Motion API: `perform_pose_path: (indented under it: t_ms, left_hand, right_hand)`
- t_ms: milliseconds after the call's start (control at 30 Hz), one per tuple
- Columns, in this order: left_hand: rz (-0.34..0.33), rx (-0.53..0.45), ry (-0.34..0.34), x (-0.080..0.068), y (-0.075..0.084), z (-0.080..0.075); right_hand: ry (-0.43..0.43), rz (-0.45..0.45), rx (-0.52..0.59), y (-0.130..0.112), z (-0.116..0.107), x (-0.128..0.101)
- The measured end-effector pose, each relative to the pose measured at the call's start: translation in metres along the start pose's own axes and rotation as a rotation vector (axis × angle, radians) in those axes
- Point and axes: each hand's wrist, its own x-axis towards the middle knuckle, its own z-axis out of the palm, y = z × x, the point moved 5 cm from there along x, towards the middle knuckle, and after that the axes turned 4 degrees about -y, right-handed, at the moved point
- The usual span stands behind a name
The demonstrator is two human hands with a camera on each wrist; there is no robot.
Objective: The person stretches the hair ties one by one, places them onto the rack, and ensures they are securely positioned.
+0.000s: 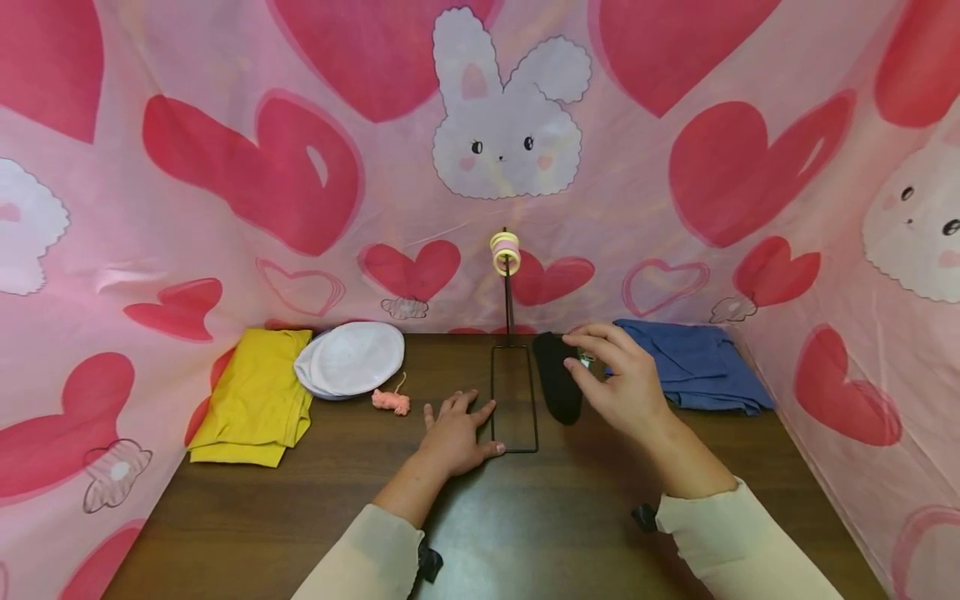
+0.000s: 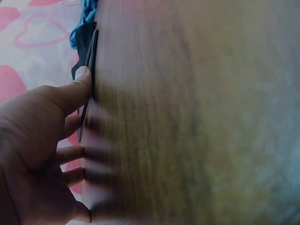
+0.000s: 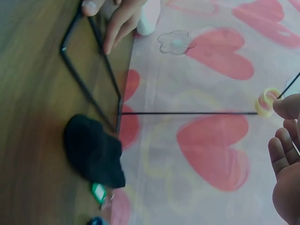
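A black wire stand with a rectangular base (image 1: 537,400) sits mid-table, its thin upright rod (image 3: 187,113) rising at the back. Yellow and pink rings (image 1: 506,253) hang at the top of the rod. My left hand (image 1: 456,437) is spread flat by the base, thumb on its near left corner and index fingertip at the left side bar. To the right of the stand lies a long, soft black cloth item (image 1: 558,379). Raised over that item's right side is my right hand (image 1: 626,383), fingers loosely bent, thumb and index apart, nothing between them.
On the left are a folded yellow cloth (image 1: 258,396), a white round cloth item (image 1: 356,358) and a small coral yarn bundle (image 1: 392,402). Folded blue cloth (image 1: 697,367) lies at the back right, with a small green-and-white item (image 3: 98,192) beside the black one. Patterned fabric walls (image 1: 405,217) enclose the table.
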Motion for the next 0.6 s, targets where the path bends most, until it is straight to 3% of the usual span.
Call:
perform_pose_path:
  t_ms: [600]
  left_hand:
    - [-0.007, 0.002, -0.002, 0.001, -0.002, 0.002]
  right_hand:
    - [-0.141, 0.050, -0.061, 0.022, -0.028, -0.055]
